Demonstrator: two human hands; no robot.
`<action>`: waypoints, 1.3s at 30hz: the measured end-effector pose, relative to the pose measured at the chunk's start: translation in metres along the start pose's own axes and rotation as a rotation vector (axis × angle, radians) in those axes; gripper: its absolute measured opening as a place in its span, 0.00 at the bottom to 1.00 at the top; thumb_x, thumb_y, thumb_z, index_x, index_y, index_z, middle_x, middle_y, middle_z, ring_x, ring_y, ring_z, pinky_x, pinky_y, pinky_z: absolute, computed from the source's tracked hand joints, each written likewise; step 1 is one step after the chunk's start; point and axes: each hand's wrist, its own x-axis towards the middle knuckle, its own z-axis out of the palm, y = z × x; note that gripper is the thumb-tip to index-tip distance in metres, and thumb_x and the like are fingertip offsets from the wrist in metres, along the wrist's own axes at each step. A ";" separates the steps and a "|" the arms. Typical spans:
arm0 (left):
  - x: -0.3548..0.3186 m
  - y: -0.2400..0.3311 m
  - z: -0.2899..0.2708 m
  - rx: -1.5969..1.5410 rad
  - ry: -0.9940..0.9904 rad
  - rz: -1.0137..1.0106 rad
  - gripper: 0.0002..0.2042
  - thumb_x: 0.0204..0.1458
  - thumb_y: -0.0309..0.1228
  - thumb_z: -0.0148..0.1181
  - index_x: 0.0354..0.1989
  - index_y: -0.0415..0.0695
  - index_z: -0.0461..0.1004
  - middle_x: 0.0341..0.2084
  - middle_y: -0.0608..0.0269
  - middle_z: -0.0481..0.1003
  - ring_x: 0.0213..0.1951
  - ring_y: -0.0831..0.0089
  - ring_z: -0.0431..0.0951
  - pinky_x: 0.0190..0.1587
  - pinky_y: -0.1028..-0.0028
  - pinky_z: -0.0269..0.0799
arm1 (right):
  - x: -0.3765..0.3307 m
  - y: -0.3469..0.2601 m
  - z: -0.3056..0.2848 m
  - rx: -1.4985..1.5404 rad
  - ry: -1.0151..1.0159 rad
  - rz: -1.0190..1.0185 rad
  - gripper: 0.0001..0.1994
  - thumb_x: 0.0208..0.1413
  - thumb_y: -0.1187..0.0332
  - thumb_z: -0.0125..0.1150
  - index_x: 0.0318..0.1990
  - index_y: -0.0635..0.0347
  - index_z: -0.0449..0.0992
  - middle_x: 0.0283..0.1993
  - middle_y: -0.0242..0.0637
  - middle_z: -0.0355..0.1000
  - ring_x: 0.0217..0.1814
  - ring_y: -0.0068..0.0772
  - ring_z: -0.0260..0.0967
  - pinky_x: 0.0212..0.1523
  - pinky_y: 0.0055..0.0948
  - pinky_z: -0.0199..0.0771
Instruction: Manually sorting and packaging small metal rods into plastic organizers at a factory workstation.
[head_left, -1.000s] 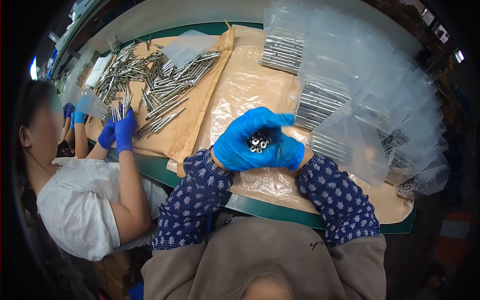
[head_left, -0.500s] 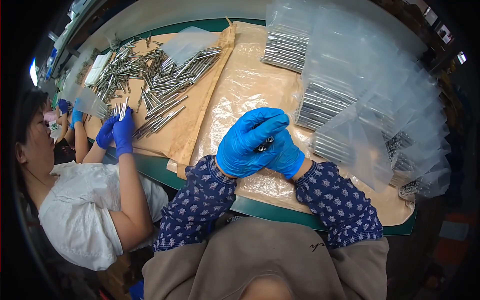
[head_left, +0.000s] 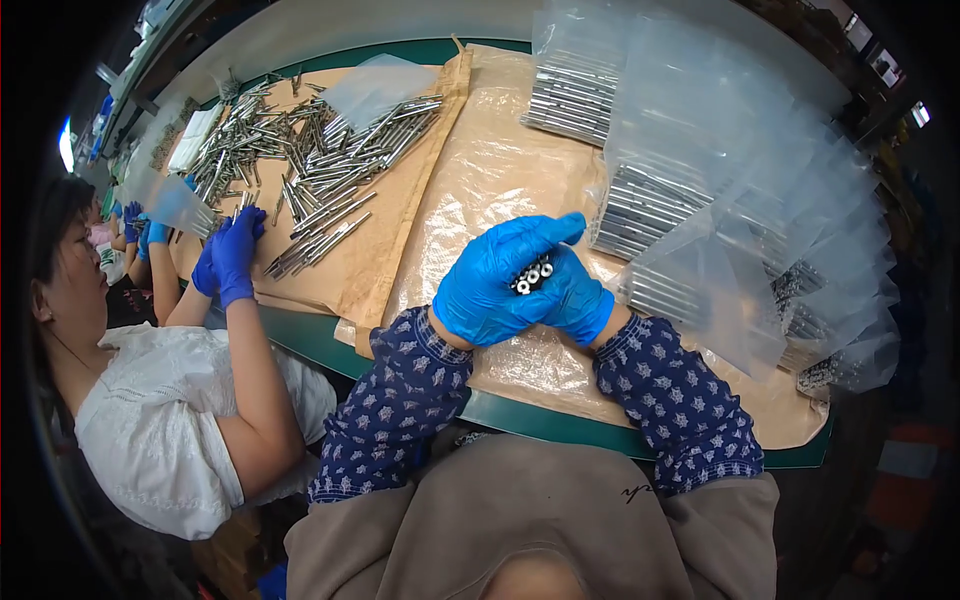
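Observation:
My left hand (head_left: pixel 488 285) and my right hand (head_left: pixel 580 300), both in light blue gloves, are cupped together over the plastic-covered brown paper. Between them they grip a bundle of metal rods (head_left: pixel 533 277), with several round, hollow-looking ends facing up toward me. The rods' lengths are hidden inside my palms. Fingers of the left hand wrap over the top of the bundle, and the right hand closes on it from the other side. To the right of my hands lie clear plastic bags (head_left: pixel 655 215) filled with rows of similar silvery rods.
A loose heap of metal rods (head_left: pixel 350 150) covers brown paper at the left, with an empty-looking clear bag (head_left: pixel 378 90) on top. A co-worker in white (head_left: pixel 180 420) sits at my left, purple-blue gloved hands (head_left: pixel 232 255) at the rods. The green table edge (head_left: pixel 540 420) runs before me.
My hands have parted slightly at the top, and more rod ends show between them. The co-worker's gloved hands have shifted a little toward the near left.

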 end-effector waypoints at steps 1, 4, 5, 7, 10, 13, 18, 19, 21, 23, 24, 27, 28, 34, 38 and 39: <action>-0.002 -0.002 0.002 -0.001 0.001 0.000 0.23 0.41 0.23 0.63 0.50 0.40 0.70 0.41 0.52 0.74 0.44 0.61 0.76 0.48 0.69 0.71 | -0.005 0.006 0.000 -0.001 0.000 0.001 0.29 0.36 0.74 0.70 0.51 0.57 0.67 0.47 0.35 0.69 0.49 0.26 0.66 0.49 0.26 0.70; -0.003 -0.005 0.000 -0.083 0.005 -0.048 0.29 0.42 0.24 0.64 0.56 0.39 0.63 0.47 0.52 0.71 0.48 0.64 0.73 0.51 0.70 0.69 | -0.004 -0.005 0.006 0.249 0.001 0.025 0.27 0.41 0.74 0.68 0.52 0.62 0.65 0.48 0.37 0.69 0.49 0.31 0.67 0.51 0.28 0.68; -0.004 -0.004 0.000 -0.084 0.003 -0.050 0.29 0.42 0.24 0.64 0.56 0.39 0.63 0.47 0.52 0.71 0.48 0.64 0.73 0.51 0.70 0.69 | -0.005 -0.008 0.006 0.251 0.002 0.027 0.27 0.41 0.74 0.68 0.52 0.62 0.65 0.48 0.37 0.69 0.49 0.31 0.67 0.51 0.28 0.68; -0.004 -0.002 0.000 -0.134 0.044 -0.124 0.27 0.44 0.28 0.62 0.56 0.43 0.65 0.43 0.54 0.74 0.44 0.63 0.75 0.51 0.69 0.68 | -0.006 -0.009 0.003 0.369 -0.043 0.090 0.26 0.42 0.75 0.67 0.52 0.62 0.66 0.48 0.36 0.69 0.49 0.29 0.67 0.51 0.27 0.68; -0.001 -0.006 -0.009 -0.004 -0.099 -0.119 0.30 0.41 0.26 0.66 0.56 0.39 0.63 0.46 0.53 0.72 0.48 0.65 0.73 0.50 0.70 0.69 | -0.004 -0.004 -0.006 0.197 -0.100 0.084 0.26 0.43 0.73 0.67 0.52 0.58 0.67 0.49 0.34 0.69 0.50 0.27 0.67 0.51 0.27 0.69; 0.001 -0.001 -0.011 -0.009 -0.114 -0.133 0.28 0.41 0.27 0.66 0.54 0.39 0.66 0.44 0.54 0.73 0.48 0.65 0.73 0.50 0.70 0.69 | -0.003 -0.011 -0.007 0.139 -0.133 0.119 0.25 0.43 0.73 0.67 0.51 0.59 0.68 0.49 0.34 0.70 0.49 0.27 0.67 0.51 0.26 0.69; 0.002 -0.004 -0.001 0.045 -0.013 0.026 0.24 0.41 0.26 0.66 0.50 0.41 0.69 0.41 0.55 0.74 0.43 0.67 0.75 0.48 0.71 0.70 | -0.005 -0.012 -0.001 0.135 -0.008 0.030 0.20 0.43 0.71 0.66 0.47 0.58 0.71 0.45 0.38 0.71 0.46 0.32 0.69 0.47 0.28 0.71; 0.002 -0.006 -0.002 0.165 -0.028 0.069 0.23 0.41 0.26 0.66 0.49 0.41 0.70 0.40 0.56 0.74 0.41 0.67 0.76 0.47 0.71 0.71 | -0.004 -0.012 -0.002 -0.061 0.001 -0.052 0.19 0.43 0.71 0.66 0.45 0.58 0.71 0.44 0.39 0.72 0.45 0.33 0.70 0.45 0.28 0.71; -0.003 -0.004 0.005 0.106 0.066 -0.027 0.22 0.40 0.25 0.65 0.48 0.41 0.71 0.39 0.56 0.75 0.40 0.68 0.76 0.46 0.72 0.71 | -0.003 -0.017 -0.001 -0.144 -0.025 0.035 0.22 0.43 0.71 0.66 0.48 0.58 0.67 0.44 0.35 0.70 0.45 0.29 0.68 0.45 0.26 0.71; -0.006 -0.002 0.011 0.050 0.160 -0.122 0.21 0.40 0.24 0.65 0.47 0.41 0.71 0.38 0.57 0.75 0.40 0.68 0.76 0.45 0.72 0.71 | -0.004 -0.013 0.004 -0.226 -0.051 0.118 0.25 0.43 0.71 0.67 0.51 0.58 0.64 0.44 0.32 0.69 0.46 0.26 0.67 0.46 0.25 0.70; -0.006 -0.003 0.014 0.047 0.180 -0.114 0.22 0.40 0.26 0.64 0.47 0.43 0.71 0.37 0.56 0.74 0.40 0.65 0.75 0.45 0.71 0.71 | -0.007 -0.004 0.009 -0.137 0.076 0.079 0.24 0.45 0.71 0.65 0.51 0.58 0.64 0.44 0.32 0.69 0.46 0.27 0.67 0.45 0.25 0.71; -0.004 0.000 0.019 0.093 0.239 -0.066 0.20 0.40 0.23 0.64 0.46 0.42 0.72 0.36 0.59 0.75 0.40 0.69 0.76 0.45 0.73 0.71 | -0.010 -0.009 0.020 -0.168 0.281 -0.024 0.20 0.50 0.70 0.61 0.50 0.59 0.64 0.44 0.34 0.69 0.46 0.27 0.67 0.44 0.25 0.71; -0.003 0.001 0.017 0.130 0.212 -0.044 0.21 0.40 0.26 0.63 0.47 0.43 0.72 0.37 0.57 0.74 0.40 0.65 0.75 0.47 0.69 0.69 | -0.008 -0.012 0.022 -0.051 0.328 -0.023 0.20 0.47 0.69 0.63 0.49 0.59 0.65 0.44 0.37 0.69 0.45 0.30 0.69 0.43 0.27 0.71; 0.001 -0.006 0.014 0.119 0.161 -0.089 0.20 0.40 0.28 0.62 0.46 0.46 0.74 0.38 0.56 0.75 0.42 0.60 0.74 0.52 0.65 0.66 | -0.001 -0.006 0.010 0.047 0.152 -0.036 0.19 0.48 0.72 0.61 0.49 0.59 0.64 0.44 0.34 0.68 0.46 0.27 0.66 0.48 0.25 0.68; 0.002 -0.005 0.013 0.125 0.156 -0.044 0.18 0.39 0.27 0.62 0.44 0.46 0.75 0.37 0.56 0.75 0.41 0.60 0.74 0.52 0.65 0.66 | -0.001 -0.002 0.013 0.744 0.166 0.115 0.17 0.50 0.76 0.57 0.48 0.58 0.65 0.45 0.33 0.68 0.47 0.26 0.66 0.49 0.24 0.69; 0.002 -0.005 0.015 0.118 0.192 -0.087 0.18 0.39 0.27 0.61 0.43 0.46 0.75 0.36 0.56 0.75 0.40 0.60 0.75 0.51 0.65 0.67 | 0.000 -0.002 0.014 0.747 0.164 0.118 0.17 0.50 0.76 0.57 0.48 0.58 0.65 0.45 0.33 0.68 0.47 0.26 0.66 0.49 0.24 0.69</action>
